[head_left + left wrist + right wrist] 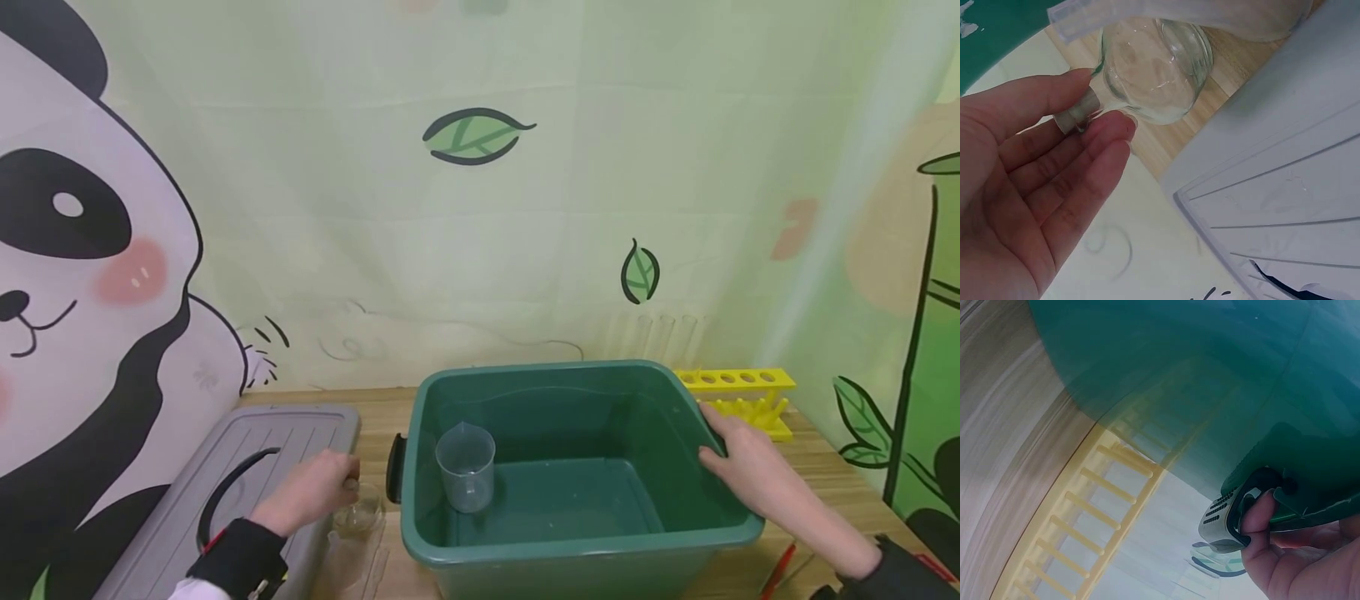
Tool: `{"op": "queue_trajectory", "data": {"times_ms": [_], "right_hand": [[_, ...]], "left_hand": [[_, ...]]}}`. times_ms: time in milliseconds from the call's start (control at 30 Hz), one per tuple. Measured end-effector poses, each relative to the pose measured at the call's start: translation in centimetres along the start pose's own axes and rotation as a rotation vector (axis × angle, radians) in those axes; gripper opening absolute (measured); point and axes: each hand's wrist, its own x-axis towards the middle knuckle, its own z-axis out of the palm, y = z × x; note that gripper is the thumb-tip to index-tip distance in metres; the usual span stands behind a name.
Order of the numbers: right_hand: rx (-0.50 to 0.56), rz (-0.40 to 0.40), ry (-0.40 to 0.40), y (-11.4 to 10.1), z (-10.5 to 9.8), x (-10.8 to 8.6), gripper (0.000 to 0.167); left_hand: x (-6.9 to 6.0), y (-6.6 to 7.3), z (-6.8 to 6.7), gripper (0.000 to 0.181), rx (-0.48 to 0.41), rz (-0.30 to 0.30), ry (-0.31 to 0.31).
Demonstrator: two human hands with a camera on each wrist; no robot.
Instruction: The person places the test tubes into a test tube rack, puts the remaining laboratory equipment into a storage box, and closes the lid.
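My left hand [318, 487] pinches the neck of a clear glass flask [1154, 72] between thumb and fingers, beside the bin's left side. The flask's rounded body stays visible beyond the fingertips in the left wrist view. At the right, my right hand [750, 462] grips the rim of a green plastic bin [570, 554], with a finger curled at its black and grey side handle [1222, 519]. Inside the bin, toward its left wall, stands a clear beaker [467, 471].
A grey lid [258, 500] with a black handle lies on the left. Another clear item [1235, 19] sits beside the flask. Behind the bin's right side stands a yellow test-tube rack [742, 382] with clear tubes. Something red [780, 567] lies at the lower right.
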Motion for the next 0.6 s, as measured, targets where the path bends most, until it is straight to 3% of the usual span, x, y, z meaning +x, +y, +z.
{"op": "queue_trajectory", "data": {"times_ms": [267,600], "right_hand": [[0.0,-0.007,0.01,0.0,0.1,-0.1,0.06],[0.003,-0.01,0.008,0.0,0.1,-0.1,0.059]], "left_hand": [[0.1,0.2,-1.3,0.015,0.012,0.04,0.011],[0.2,0.7,-5.8,0.019,0.061,0.098,0.093]]}}
